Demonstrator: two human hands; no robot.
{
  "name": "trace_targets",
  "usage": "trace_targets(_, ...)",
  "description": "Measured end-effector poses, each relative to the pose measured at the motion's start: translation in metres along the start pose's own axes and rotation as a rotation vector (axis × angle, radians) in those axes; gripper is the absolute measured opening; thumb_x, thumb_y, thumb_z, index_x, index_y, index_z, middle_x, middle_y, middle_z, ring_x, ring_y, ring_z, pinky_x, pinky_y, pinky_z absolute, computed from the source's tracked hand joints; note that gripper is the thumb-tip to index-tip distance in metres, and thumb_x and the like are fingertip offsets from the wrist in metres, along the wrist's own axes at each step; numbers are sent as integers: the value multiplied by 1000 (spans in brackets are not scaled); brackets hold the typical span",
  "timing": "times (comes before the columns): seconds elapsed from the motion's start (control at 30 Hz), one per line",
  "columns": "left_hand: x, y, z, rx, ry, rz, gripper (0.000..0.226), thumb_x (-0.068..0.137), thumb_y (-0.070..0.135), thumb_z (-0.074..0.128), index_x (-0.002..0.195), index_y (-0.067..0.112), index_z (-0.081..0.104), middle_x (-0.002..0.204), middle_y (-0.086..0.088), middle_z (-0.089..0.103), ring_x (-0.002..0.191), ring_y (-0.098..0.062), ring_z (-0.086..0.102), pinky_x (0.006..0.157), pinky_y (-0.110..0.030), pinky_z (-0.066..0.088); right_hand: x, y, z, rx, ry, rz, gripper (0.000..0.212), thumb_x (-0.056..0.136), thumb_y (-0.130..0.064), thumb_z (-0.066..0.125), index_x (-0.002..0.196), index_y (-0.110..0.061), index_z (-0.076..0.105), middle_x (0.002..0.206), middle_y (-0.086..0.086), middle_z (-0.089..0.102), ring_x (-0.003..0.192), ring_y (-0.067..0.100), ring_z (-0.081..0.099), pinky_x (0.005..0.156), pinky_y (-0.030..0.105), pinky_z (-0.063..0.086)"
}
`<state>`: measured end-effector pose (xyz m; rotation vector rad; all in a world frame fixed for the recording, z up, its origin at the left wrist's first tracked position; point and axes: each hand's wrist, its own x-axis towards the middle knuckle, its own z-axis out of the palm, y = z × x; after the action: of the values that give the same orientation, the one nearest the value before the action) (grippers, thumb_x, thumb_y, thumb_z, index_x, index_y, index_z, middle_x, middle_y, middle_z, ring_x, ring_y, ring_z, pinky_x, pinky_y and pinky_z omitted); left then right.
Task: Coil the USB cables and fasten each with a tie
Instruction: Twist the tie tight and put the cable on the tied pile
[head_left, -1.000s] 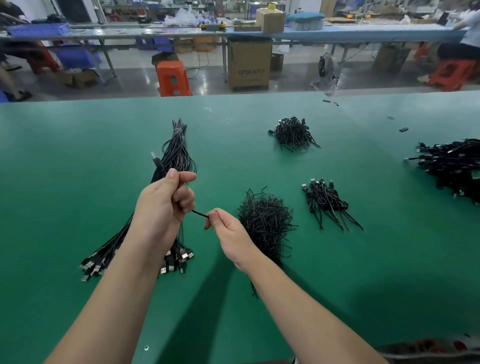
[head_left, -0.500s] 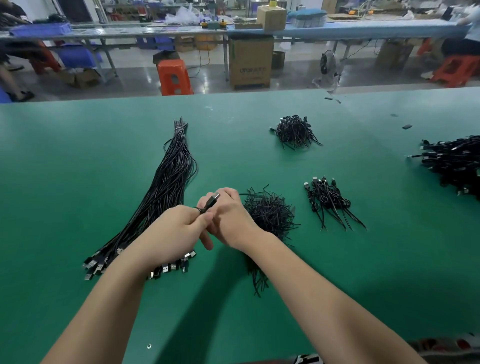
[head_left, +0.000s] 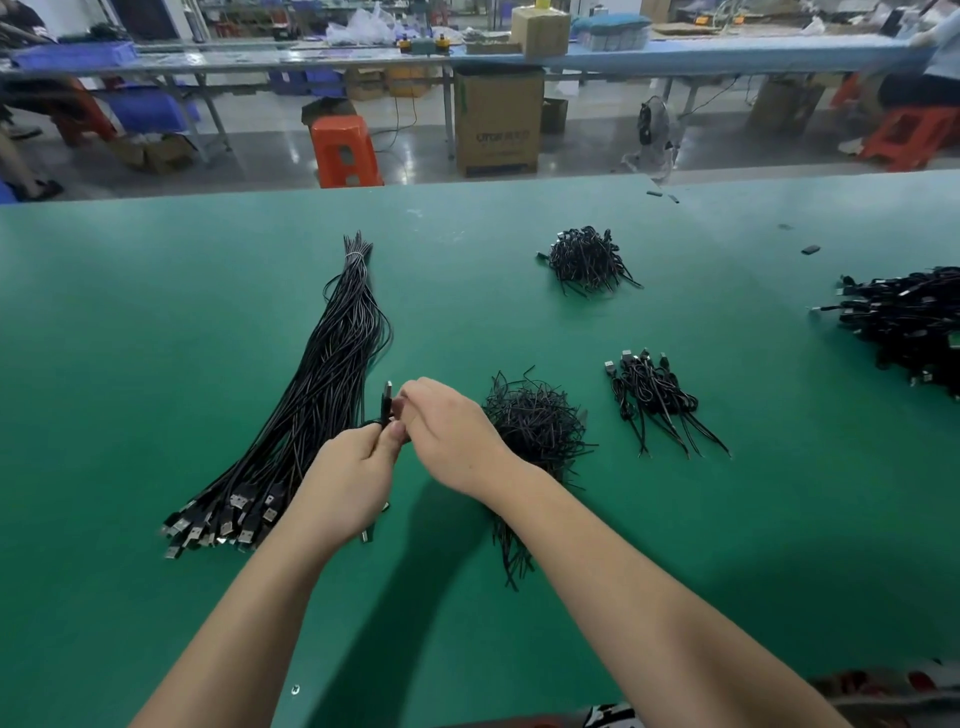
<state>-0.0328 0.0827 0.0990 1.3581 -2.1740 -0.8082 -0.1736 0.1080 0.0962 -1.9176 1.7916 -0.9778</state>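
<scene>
Above a green table (head_left: 130, 338), left hand (head_left: 345, 480) and right hand (head_left: 447, 434) together, fingers curled, pinching one black USB cable (head_left: 385, 404); long cable bundle (head_left: 322, 395) left, heap of ties (head_left: 535, 423) right, tied coils (head_left: 654, 397) beyond.

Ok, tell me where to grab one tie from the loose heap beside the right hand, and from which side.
Pinch a stray end, not the middle. The tie heap is a tangled mound, but single ends poke out along its near edge toward the person. Coming from that near side with thumb and forefinger should probably draw one tie free without lifting the clump.
</scene>
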Motion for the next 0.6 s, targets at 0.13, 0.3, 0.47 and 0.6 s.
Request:
trace_targets(0.13, 5, -6, 3, -291, 3, -35, 47, 106, 35, 42, 73, 6, 60, 65, 14, 55, 63, -10, 46, 62, -30, 39, -2, -5, -3, 65, 29, -13, 27, 108, -21, 37, 93, -7, 55, 86, 2, 52, 81, 22, 50, 76, 38, 41)
trace_targets(0.3, 9, -4, 5, -571, 57, -79, 33, 106, 39, 43, 105, 26, 73, 99, 19, 75, 95, 5, 67, 80, -14, 48, -7, -8, -3, 100, 94, -14, 28, 108, -21, 40, 102, -7, 63, 95, 6, 63, 88, 24, 58, 81, 42, 46)
trace_targets(0.47, 23, 5, 5, -1076, 84, -164, 40, 109, 34, 34, 114, 10, 65, 104, -5, 76, 96, -14, 70, 78, -22, 52, -17, -10, 6, 278, 96, 55, 23, 105, -20, 48, 87, -15, 60, 65, -16, 49, 61, 4, 46, 63, 30, 34)
trace_targets(0.6, 35, 11, -11, -1437, 74, -240, 42, 108, 34, 35, 109, 3, 63, 59, 6, 53, 58, -11, 51, 56, -21, 44, -25, 1, 13, 229, 1, 116, 24, 105, -25, 48, 90, -15, 65, 69, -4, 58, 58, 8, 46, 61, 29, 37)
